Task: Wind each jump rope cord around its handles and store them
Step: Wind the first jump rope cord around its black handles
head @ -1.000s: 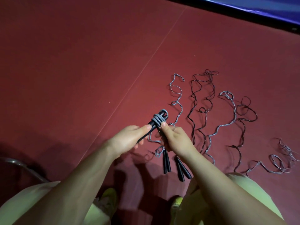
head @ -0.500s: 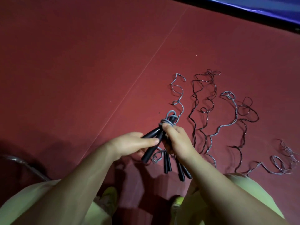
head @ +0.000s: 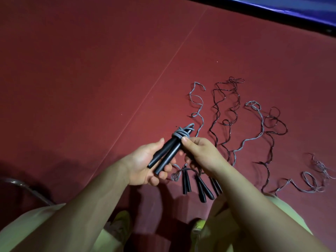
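My left hand (head: 145,164) grips a pair of black jump rope handles (head: 167,153) held side by side, tips pointing up and right. A grey cord (head: 181,133) is wound in several turns around their top end. My right hand (head: 200,151) pinches that cord at the wraps with thumb and fingers. Below my hands, three more pairs of black handles (head: 200,186) lie on the red floor. Their loose cords, grey (head: 254,135) and dark (head: 225,113), trail away in wavy lines to the upper right.
The red mat floor (head: 91,70) has a seam running diagonally. A blue mat edge (head: 291,10) borders the top right. A metal chair leg (head: 23,190) curves at the lower left. My knees and yellow shoes (head: 121,226) fill the bottom.
The held handles have swung round in my left hand, so their butt ends now show in my palm. My right hand stays pinched on the grey cord at the wraps.
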Demonstrator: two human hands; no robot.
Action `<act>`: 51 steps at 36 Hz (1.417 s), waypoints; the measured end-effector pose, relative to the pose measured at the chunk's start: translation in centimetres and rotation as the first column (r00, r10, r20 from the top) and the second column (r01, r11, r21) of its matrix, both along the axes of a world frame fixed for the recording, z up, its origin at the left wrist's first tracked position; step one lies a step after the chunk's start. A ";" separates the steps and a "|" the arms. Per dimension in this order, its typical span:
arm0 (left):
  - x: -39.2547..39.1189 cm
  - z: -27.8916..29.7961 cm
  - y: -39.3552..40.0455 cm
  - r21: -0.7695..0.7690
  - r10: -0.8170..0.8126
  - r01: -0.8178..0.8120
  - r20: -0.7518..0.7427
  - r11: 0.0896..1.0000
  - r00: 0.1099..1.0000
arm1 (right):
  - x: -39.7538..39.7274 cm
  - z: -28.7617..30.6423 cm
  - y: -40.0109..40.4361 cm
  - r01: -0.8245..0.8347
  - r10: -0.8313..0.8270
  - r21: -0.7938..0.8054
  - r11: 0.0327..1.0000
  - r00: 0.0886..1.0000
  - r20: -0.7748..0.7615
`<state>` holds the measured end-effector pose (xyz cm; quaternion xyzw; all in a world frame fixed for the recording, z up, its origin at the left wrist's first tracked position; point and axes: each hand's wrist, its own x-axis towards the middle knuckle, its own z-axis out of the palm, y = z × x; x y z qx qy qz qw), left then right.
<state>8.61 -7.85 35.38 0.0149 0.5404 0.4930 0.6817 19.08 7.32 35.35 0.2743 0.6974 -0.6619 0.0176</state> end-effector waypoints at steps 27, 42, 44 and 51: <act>0.4 -0.9 0.4 -0.219 -0.191 -0.052 -0.926 0.974 0.325 | -0.6 -1.1 -1.5 0.199 -0.187 -0.147 0.969 0.978 0.096; 0.7 0.5 -0.2 0.269 -0.181 0.146 0.111 0.952 0.977 | -0.9 -0.5 -1.1 0.116 -0.225 -0.472 0.874 0.957 -0.182; 1.1 0.6 0.0 0.294 -0.152 0.093 0.186 0.951 0.971 | -0.8 -0.4 -1.0 0.093 -0.230 -0.500 0.861 0.948 -0.220; 0.4 0.7 0.0 0.148 -0.062 0.066 -0.032 0.987 0.998 | -0.9 -1.1 -0.6 0.110 -0.146 -0.287 0.951 0.984 -0.106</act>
